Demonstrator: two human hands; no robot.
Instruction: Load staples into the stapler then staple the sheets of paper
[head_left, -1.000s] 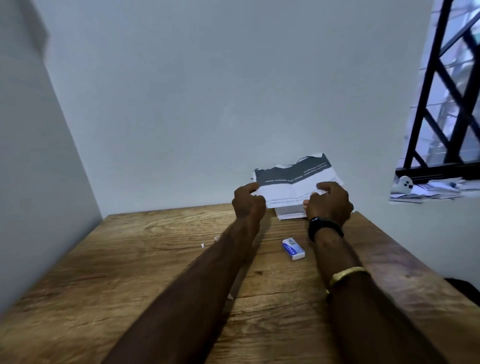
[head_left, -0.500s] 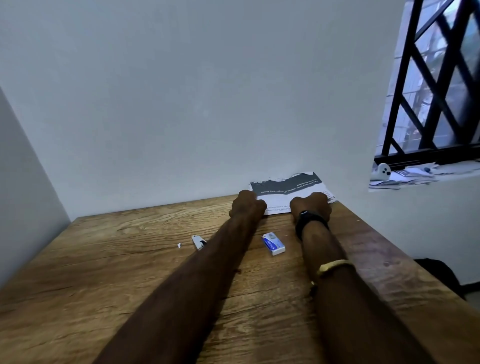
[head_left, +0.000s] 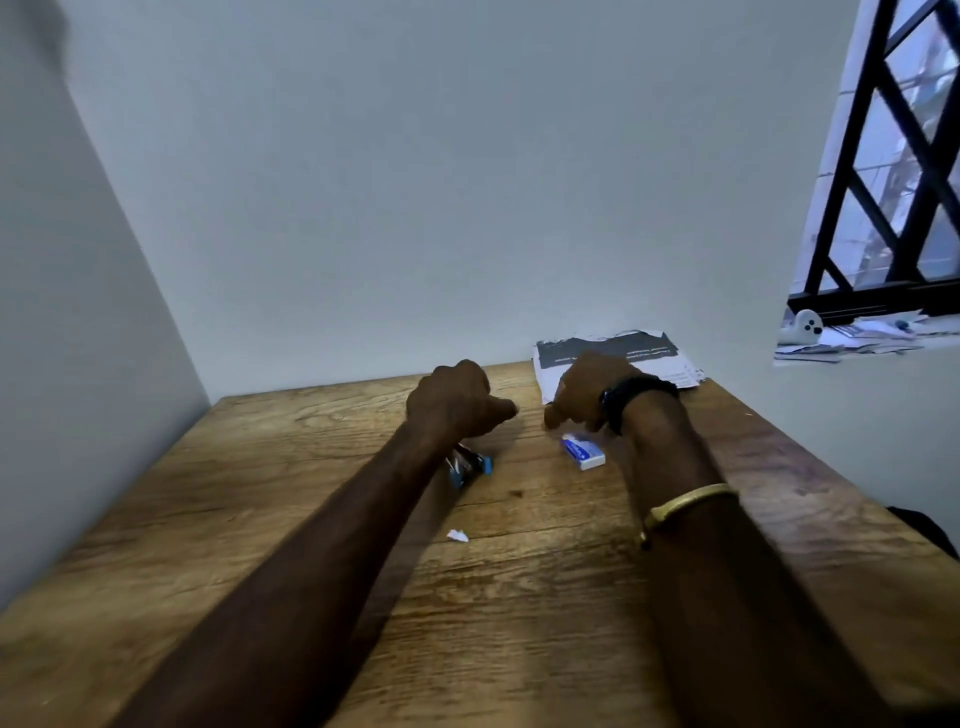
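One wooden table (head_left: 311, 597): everything sits on it.
Sheets of paper (head_left: 602, 345): flat at the far right edge by the wall; the dark band's pale print is too small to read.
Left hand (head_left: 457, 405): off the sheets now, pulled back, curled in a fist with the thumb out, gripping nothing.
Right hand (head_left: 584, 389): drawn back too, fingers curled, just above the staple box (head_left: 583, 452).
Stapler (head_left: 470, 467): peeks out beneath the left forearm.
Staple box: white and blue, lettering blurred.
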